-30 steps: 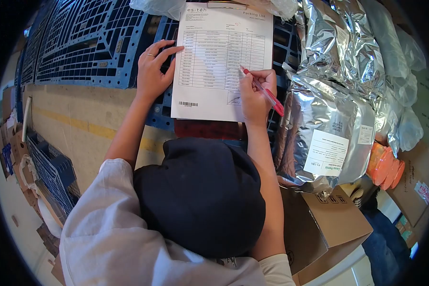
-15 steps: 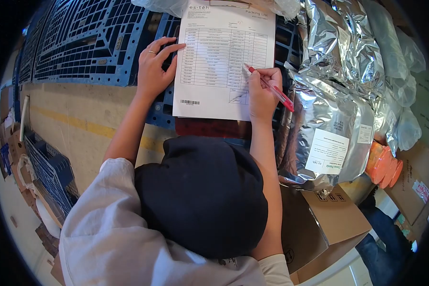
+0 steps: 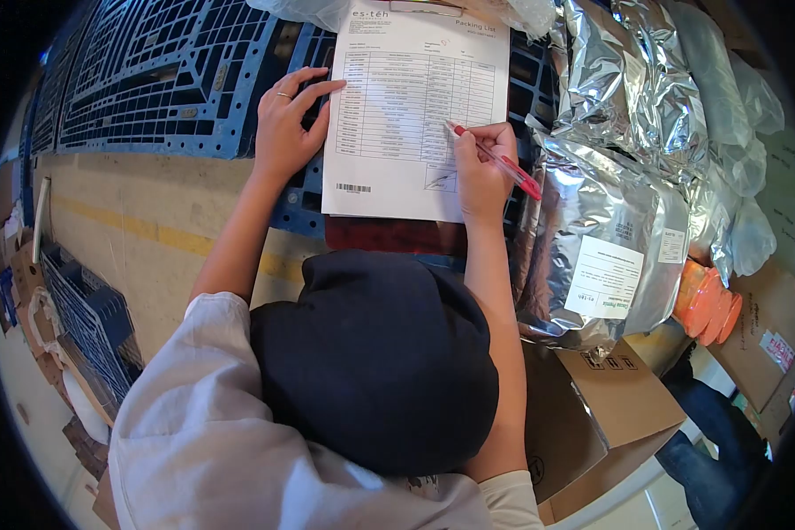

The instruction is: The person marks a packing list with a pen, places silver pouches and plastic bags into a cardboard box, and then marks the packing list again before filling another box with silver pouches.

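Observation:
A printed packing list (image 3: 389,185) with a table of rows and a barcode lies on a dark red clipboard (image 3: 375,233), whose metal clip (image 3: 424,8) is at the top. My left hand (image 3: 284,128), a ring on one finger, is open beside the sheet, with fingertips at its left edge. In my right hand (image 3: 484,177) is a red pen (image 3: 523,178), its tip over the lower right part of the table. A handwritten mark shows in a box near the sheet's bottom right.
Blue plastic pallets (image 3: 163,88) lie under and left of the clipboard. Silver foil bags (image 3: 592,221) with white labels are stacked on the right. An open cardboard box (image 3: 627,397) stands below them. A dark cap (image 3: 371,362) covers the lower middle of the view.
My right hand and the pen have shifted slightly left across the sheet. My left hand stays at the paper's edge.

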`<move>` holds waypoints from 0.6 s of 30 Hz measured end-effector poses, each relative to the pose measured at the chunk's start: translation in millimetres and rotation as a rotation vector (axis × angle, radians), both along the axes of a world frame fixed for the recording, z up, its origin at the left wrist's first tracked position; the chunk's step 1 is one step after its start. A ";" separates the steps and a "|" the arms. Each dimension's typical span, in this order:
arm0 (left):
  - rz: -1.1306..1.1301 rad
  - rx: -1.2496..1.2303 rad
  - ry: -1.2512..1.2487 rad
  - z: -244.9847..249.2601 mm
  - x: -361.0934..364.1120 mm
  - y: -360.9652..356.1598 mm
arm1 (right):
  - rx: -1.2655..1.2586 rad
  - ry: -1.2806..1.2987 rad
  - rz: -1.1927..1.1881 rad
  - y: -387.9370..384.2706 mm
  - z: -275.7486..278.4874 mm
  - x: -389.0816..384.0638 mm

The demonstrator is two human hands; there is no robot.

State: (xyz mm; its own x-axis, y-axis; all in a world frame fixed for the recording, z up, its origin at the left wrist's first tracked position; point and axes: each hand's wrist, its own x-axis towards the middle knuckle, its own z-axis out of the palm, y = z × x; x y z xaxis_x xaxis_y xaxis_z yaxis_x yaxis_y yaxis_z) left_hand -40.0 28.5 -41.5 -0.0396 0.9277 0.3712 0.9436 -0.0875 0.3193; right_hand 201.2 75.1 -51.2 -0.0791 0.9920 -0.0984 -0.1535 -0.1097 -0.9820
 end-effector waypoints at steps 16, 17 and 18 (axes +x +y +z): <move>-0.021 0.047 -0.421 4.0 -7.2 18.5 | 0.281 -0.045 -0.508 -27.6 102.3 40.5; -0.026 0.107 -0.502 -0.5 -11.5 25.6 | 0.396 -0.070 -0.601 -26.8 106.3 42.9; 0.065 0.050 -0.654 -3.0 -14.2 29.9 | 0.485 -0.035 -0.605 -25.0 112.6 43.4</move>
